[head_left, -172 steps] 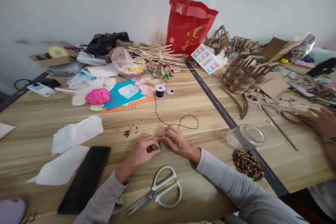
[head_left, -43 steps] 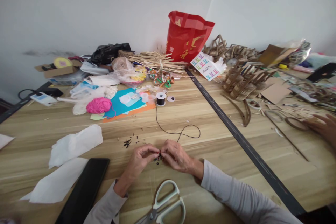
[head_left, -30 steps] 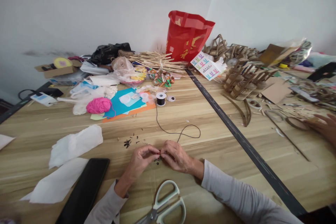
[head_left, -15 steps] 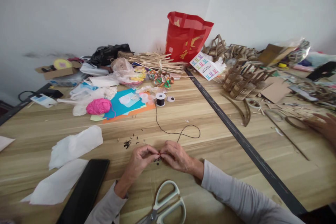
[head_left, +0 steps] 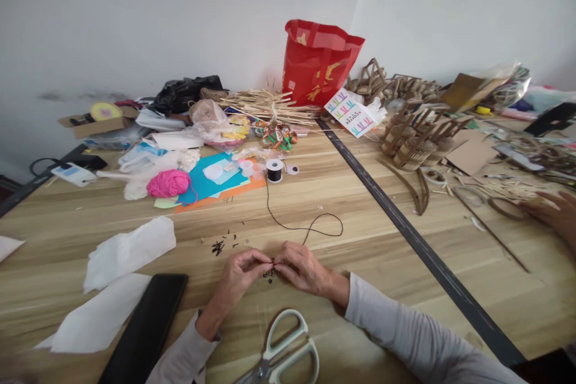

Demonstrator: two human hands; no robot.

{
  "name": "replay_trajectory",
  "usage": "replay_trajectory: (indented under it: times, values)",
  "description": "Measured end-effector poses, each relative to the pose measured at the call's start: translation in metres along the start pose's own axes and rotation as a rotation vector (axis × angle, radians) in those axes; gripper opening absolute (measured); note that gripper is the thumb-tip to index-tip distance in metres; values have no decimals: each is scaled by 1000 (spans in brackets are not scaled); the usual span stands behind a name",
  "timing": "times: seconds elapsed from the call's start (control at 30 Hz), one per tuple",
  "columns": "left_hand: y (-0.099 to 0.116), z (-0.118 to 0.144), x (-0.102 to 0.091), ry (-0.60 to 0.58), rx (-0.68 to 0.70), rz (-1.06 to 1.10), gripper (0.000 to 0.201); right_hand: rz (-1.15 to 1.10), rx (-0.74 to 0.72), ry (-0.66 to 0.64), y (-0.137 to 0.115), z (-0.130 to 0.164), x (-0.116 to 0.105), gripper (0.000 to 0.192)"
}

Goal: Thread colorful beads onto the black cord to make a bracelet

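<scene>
In the head view, the left hand (head_left: 240, 276) and right hand (head_left: 303, 267) are brought together over the near side of the bench (head_left: 382, 240), thumb and fingertips of each pinched closed. A red piece (head_left: 272, 263) is seen between the two pinches and appears to be held by both; its exact form is too small to be determined. The meeting of the tips is judged to be for steadying so slight an item from both sides. Small dark beads (head_left: 270, 280) are laid on the bench directly below, presumably so that they can be reached without a shift of the arms. A cord (head_left: 288, 227) is run loosely from the spool (head_left: 274, 171), farther toward the back edge, and is lost behind the right hand; whether its end is gripped cannot be told. The slack is probably left so that no pull is put on the work. Black offcuts (head_left: 218, 248) are scattered beyond the left hand. Scissors (head_left: 265, 366) are laid toward the near edge, handles uppermost, likely for quick pick-up. At the right edge, a co-worker's hand (head_left: 558, 216) is noted, well apart.
</scene>
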State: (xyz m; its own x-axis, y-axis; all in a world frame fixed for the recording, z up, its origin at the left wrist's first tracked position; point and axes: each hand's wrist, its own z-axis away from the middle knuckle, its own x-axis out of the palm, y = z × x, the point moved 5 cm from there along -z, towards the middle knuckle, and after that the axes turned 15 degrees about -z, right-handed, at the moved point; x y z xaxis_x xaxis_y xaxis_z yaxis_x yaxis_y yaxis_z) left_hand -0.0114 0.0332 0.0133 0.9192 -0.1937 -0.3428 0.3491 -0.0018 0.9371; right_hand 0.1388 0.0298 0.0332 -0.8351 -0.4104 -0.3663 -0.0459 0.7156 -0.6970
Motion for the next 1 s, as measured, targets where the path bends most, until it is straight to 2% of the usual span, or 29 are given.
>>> replay_trajectory:
  times: [0.2,0.5,0.7,0.87,1.0]
  values:
    - [0,0,2,-12,25,-3,6,-3,47,-13,2,1,1,11]
    - [-3,1,2,-37,55,-63,8,52,17,-29,-3,1,-2,7]
    - [1,2,1,-46,91,-60,10,22,-8,-29,-5,1,-6,24]
    - [4,3,3,-60,96,-53,10,11,-13,-8,-3,0,-4,18]
    - [8,3,2,-39,92,-132,10,32,11,-16,1,0,0,8]
